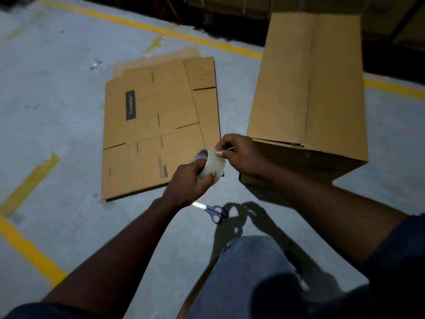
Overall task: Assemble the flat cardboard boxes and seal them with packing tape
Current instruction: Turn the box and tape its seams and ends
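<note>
My left hand [188, 180] grips a roll of clear packing tape [212, 165], fingers through its core and thumb on the outer face. My right hand [239, 153] pinches at the top edge of the roll with thumb and forefinger. Both hands hover above the floor between two cardboard items. An assembled brown box [305, 88] stands on the floor to the right, its top flaps closed with a seam down the middle. A stack of flat cardboard boxes [156, 125] lies on the floor to the left.
Blue-handled scissors [212, 210] lie on the grey concrete floor [57, 123] just below my hands. Yellow painted lines [30, 249] cross the floor at left and behind the boxes. My knee in blue jeans [248, 272] is at the bottom. Dark shelving lines the far edge.
</note>
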Motion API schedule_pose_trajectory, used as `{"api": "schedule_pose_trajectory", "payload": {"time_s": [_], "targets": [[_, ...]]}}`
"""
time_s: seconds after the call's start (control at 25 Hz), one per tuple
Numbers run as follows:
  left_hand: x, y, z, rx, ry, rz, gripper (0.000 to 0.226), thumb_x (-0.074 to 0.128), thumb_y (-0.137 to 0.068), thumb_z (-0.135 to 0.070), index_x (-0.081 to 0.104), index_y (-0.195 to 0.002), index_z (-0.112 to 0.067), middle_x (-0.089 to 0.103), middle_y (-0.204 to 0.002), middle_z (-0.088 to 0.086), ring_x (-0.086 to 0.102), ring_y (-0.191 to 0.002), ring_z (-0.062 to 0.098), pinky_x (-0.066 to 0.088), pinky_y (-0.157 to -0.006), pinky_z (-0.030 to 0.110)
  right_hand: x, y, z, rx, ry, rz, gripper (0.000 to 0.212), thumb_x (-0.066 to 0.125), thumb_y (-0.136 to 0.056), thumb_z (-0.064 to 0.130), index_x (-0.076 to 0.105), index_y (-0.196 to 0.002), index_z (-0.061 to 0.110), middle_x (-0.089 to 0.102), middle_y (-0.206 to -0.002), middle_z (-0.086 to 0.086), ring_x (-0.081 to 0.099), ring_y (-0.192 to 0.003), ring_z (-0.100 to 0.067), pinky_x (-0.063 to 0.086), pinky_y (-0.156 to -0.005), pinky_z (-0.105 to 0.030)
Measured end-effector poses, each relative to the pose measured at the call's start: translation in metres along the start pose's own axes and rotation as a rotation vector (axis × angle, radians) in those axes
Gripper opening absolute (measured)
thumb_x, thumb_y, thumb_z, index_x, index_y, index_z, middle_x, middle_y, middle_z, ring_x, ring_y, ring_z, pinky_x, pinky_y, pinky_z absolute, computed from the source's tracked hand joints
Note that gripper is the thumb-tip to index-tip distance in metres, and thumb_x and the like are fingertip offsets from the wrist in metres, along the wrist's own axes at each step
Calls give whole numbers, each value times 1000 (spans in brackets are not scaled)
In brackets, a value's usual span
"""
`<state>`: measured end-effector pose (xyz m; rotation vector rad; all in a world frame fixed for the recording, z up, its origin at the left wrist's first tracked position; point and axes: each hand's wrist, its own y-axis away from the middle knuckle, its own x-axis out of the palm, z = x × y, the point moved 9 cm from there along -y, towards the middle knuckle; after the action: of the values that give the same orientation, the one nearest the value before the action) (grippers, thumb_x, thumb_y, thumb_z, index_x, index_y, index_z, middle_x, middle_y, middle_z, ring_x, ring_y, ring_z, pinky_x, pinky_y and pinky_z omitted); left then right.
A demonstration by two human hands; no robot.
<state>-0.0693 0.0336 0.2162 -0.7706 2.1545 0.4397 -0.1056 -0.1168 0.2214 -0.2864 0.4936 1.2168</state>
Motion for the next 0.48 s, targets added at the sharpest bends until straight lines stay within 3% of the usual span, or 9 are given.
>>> {"api": "schedule_pose_trajectory", "payload": {"time_s": [0.08,0.16,0.24,0.36,0.48], "targets": [[-19,-2,-19,-65,97,-88,32,67,-87,-53,57,-99,-24,65,-75,-8,61,-64,6,41,-53,22,-20,18,16,-7,-48,-108,6,71,-87,4,67,-84,8,69,-85,-5,65,-81,-16,53,-73,-30],[-31,-4,-40,-88,135,-92,53,73,-81,-58,49,-120,-30,68,-77,-10,63,-63,2,43,-53,18,-46,37,20,45,-124,-199,9,68,-90,3,65,-84,8,68,-80,-3,65,-72,-9,54,-66,-25],[-29,-12,-68,-2,60,35,71,71,-78,-66,42,-136,-37,72,-90,-10,66,-72,2,51,-63,23,-65,56,11,154,-221,-206,9,65,-94,4,63,-86,8,70,-81,-4,69,-69,-6,58,-63,-24],[-9,-30,-111,143,12,307,67,66,-78,-69,50,-137,-41,63,-127,-16,62,-105,5,51,-87,26,-94,82,-4,287,-334,-185,9,61,-97,4,60,-88,5,71,-78,-11,70,-62,-13,56,-54,-23],[7,-49,-137,182,-25,526,71,68,-75,-70,59,-134,-31,61,-130,-15,57,-107,0,43,-92,26,-157,105,-38,436,-429,-355,9,57,-100,5,59,-95,-3,66,-71,-13,66,-51,-13,53,-49,-24]]}}
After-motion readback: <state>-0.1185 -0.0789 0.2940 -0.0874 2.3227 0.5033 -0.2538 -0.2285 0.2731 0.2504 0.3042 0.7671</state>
